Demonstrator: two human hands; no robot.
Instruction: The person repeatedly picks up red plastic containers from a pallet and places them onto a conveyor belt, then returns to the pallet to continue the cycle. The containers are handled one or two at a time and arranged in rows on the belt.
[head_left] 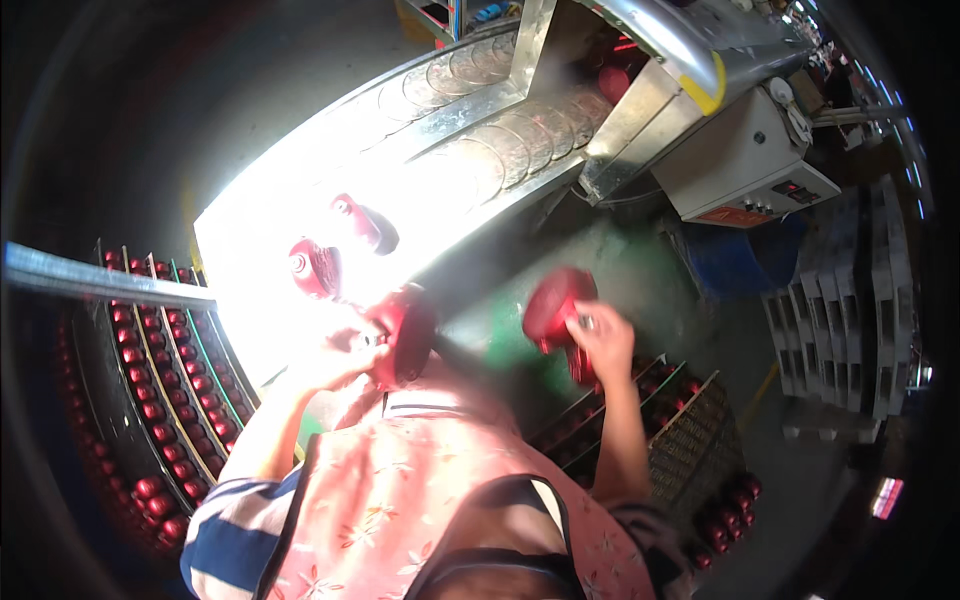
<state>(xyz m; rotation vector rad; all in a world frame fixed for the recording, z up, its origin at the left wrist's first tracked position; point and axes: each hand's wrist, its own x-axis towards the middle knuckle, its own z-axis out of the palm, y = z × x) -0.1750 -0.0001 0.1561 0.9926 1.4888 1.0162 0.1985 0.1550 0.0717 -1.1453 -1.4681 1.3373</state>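
Observation:
My left hand [340,350] is closed on a glossy red, round metal-looking part [410,335], held in front of my apron beside the bright table edge. My right hand [604,345] grips the rim of another red round part [552,308], out to the right above the floor. Slight blur and glare hide the details of both. Two more red rounded parts, one [314,268] nearer me and one [360,224] farther off, lie on the brightly lit table [250,230], each with a small pale round tip.
Rows of small red pieces fill a rack [170,370] on the left. Another rack [690,420] stands at my lower right. Ring-marked metal conveyor lanes [510,150] run to a metal housing [640,120]. A grey control box [740,160], blue bin [745,255] and stacked pallets [840,310] are farther right.

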